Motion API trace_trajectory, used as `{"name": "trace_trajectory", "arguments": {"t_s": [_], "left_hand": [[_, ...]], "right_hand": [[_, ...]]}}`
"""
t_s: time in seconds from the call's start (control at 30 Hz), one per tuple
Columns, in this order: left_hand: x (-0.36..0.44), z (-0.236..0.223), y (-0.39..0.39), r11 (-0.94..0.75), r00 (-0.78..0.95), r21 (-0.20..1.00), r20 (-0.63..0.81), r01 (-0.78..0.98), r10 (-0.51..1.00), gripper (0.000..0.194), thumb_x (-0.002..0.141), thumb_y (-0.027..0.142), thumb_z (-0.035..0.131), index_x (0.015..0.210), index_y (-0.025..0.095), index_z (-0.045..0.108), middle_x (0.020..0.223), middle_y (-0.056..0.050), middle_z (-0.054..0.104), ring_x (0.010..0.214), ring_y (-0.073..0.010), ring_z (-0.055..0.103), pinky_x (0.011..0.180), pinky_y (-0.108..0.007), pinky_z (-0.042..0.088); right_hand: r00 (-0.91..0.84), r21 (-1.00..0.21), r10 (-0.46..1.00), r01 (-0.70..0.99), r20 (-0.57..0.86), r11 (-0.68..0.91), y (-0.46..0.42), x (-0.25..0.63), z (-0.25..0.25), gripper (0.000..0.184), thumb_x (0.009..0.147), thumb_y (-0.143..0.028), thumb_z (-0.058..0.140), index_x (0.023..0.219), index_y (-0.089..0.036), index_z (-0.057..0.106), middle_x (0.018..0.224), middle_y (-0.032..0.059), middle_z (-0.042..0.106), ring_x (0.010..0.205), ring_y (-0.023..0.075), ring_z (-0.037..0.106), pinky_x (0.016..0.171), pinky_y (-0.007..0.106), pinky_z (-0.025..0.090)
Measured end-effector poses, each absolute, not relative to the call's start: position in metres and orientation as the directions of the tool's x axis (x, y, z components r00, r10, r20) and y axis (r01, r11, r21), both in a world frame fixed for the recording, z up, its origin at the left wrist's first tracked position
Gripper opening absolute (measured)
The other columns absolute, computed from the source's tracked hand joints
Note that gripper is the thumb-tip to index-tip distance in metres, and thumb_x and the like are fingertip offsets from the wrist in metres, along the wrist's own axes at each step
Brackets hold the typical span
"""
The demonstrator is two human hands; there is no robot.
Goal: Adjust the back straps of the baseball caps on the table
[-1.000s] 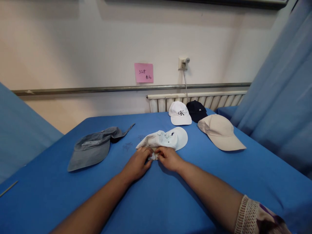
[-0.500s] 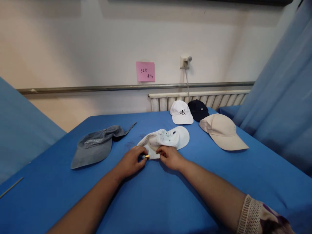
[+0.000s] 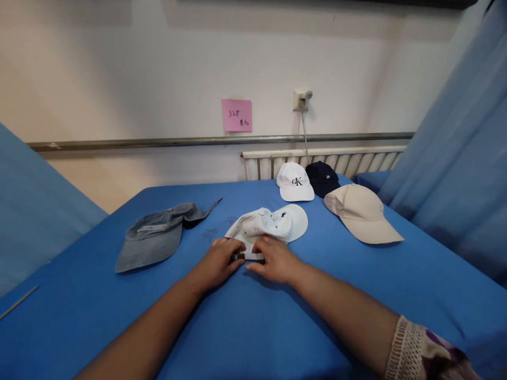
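Head view, sole camera. The pale cap (image 3: 256, 224) lies on the blue cloth (image 3: 249, 330), directly in front of you, just beyond your fingertips and touching them. Its long axis runs roughly left to right, angled slightly away, with the brim (image 3: 299, 221) at the far right. The back strap (image 3: 253, 257) is on the near side and spans crosswise between your left hand (image 3: 219, 262) and right hand (image 3: 278, 261). Both hands are about equally near the strap; your right is nearer the brim.

Fingers: your left thumb and forefinger appear to pinch the strap's left end, by a small dark piece (image 3: 240, 257). Your right fingers curl over the right end, thumb pointing left along the near edge; whether they grip it, I cannot tell.

Change against the frame half a second ago: a gold-coloured glint showed at your left fingers then; none now, and the dark piece shows there instead. Your right thumb has swung out leftward from its tucked position. The cap's body has hardly shifted. The grey cap (image 3: 152, 238), off to the left, and the beige cap (image 3: 360, 214), to the right, lie as they did.
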State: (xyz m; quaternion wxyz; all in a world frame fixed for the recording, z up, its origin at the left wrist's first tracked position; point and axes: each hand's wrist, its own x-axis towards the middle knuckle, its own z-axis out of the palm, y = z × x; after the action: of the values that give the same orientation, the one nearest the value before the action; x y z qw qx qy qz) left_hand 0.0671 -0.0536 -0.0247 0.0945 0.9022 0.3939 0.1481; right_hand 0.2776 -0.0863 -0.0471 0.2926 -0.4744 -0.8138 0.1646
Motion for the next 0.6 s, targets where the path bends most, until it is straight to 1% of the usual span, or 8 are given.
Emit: {"name": "trace_trajectory", "arguments": {"t_s": [0.07, 0.13, 0.23, 0.3, 0.37, 0.5, 0.6], "left_hand": [[0.067, -0.026, -0.053, -0.675, 0.649, 0.292, 0.194, 0.678, 0.736, 0.021, 0.08, 0.026, 0.062, 0.101, 0.022, 0.062, 0.091, -0.003, 0.066, 0.088, -0.0223, 0.059, 0.083, -0.036, 0.04], [0.068, -0.026, -0.053, -0.691, 0.666, 0.286, 0.194, 0.664, 0.721, 0.021, 0.081, 0.028, 0.062, 0.102, 0.022, 0.062, 0.093, -0.003, 0.066, 0.089, -0.0223, 0.059, 0.085, -0.037, 0.039], [0.071, -0.026, -0.054, -0.717, 0.695, 0.264, 0.187, 0.645, 0.695, 0.018, 0.086, 0.032, 0.058, 0.1, 0.021, 0.062, 0.093, -0.004, 0.066, 0.091, -0.022, 0.059, 0.086, -0.037, 0.037], [0.074, -0.024, -0.056, -0.727, 0.71, 0.262, 0.173, 0.635, 0.683, 0.017, 0.089, 0.034, 0.055, 0.097, 0.021, 0.062, 0.09, -0.003, 0.066, 0.089, -0.0214, 0.059, 0.085, -0.036, 0.037], [0.078, -0.022, -0.059, -0.731, 0.721, 0.267, 0.154, 0.628, 0.676, 0.015, 0.09, 0.032, 0.053, 0.094, 0.021, 0.061, 0.088, -0.003, 0.066, 0.087, -0.0205, 0.059, 0.083, -0.035, 0.036], [0.084, -0.018, -0.064, -0.733, 0.726, 0.255, 0.142, 0.63, 0.673, 0.011, 0.088, 0.026, 0.052, 0.09, 0.02, 0.061, 0.086, -0.002, 0.066, 0.084, -0.0195, 0.059, 0.081, -0.034, 0.035], [0.086, -0.018, -0.065, -0.749, 0.737, 0.235, 0.155, 0.619, 0.658, 0.012, 0.087, 0.028, 0.053, 0.085, 0.019, 0.06, 0.083, -0.002, 0.064, 0.082, -0.0203, 0.058, 0.079, -0.034, 0.035]], "right_hand": [[-0.394, -0.481, 0.867, 0.722, 0.305, 0.497, -0.088, 0.275, -0.048, 0.027, 0.084, -0.042, 0.066, 0.094, -0.017, 0.064, 0.094, 0.0078, 0.064, 0.083, 0.0202, 0.059, 0.073, 0.031, 0.042], [-0.389, -0.488, 0.872, 0.724, 0.297, 0.488, -0.087, 0.272, -0.05, 0.017, 0.088, -0.033, 0.061, 0.091, -0.017, 0.065, 0.09, 0.0063, 0.063, 0.079, 0.0181, 0.058, 0.071, 0.03, 0.041], [-0.353, -0.61, 0.879, 0.632, 0.322, 0.477, -0.084, 0.27, -0.053, 0.014, 0.088, -0.027, 0.06, 0.078, -0.018, 0.064, 0.08, 0.0018, 0.06, 0.073, 0.0142, 0.055, 0.066, 0.026, 0.038], [-0.342, -0.693, 0.869, 0.527, 0.358, 0.493, -0.083, 0.269, -0.054, 0.016, 0.086, -0.021, 0.061, 0.069, -0.018, 0.06, 0.074, -0.0008, 0.056, 0.07, 0.0123, 0.052, 0.064, 0.024, 0.036], [-0.341, -0.749, 0.853, 0.419, 0.394, 0.513, -0.081, 0.269, -0.055, 0.018, 0.083, -0.015, 0.061, 0.066, -0.018, 0.057, 0.071, -0.0024, 0.053, 0.068, 0.0113, 0.051, 0.063, 0.023, 0.036], [-0.337, -0.802, 0.834, 0.273, 0.438, 0.531, -0.082, 0.27, -0.055, 0.017, 0.082, -0.015, 0.061, 0.066, -0.018, 0.056, 0.069, -0.0032, 0.051, 0.067, 0.0114, 0.05, 0.063, 0.023, 0.036], [-0.364, -0.807, 0.811, 0.212, 0.458, 0.551, -0.087, 0.267, -0.052, 0.018, 0.082, -0.017, 0.061, 0.065, -0.018, 0.054, 0.068, -0.0034, 0.05, 0.066, 0.0113, 0.05, 0.063, 0.024, 0.037]]}}
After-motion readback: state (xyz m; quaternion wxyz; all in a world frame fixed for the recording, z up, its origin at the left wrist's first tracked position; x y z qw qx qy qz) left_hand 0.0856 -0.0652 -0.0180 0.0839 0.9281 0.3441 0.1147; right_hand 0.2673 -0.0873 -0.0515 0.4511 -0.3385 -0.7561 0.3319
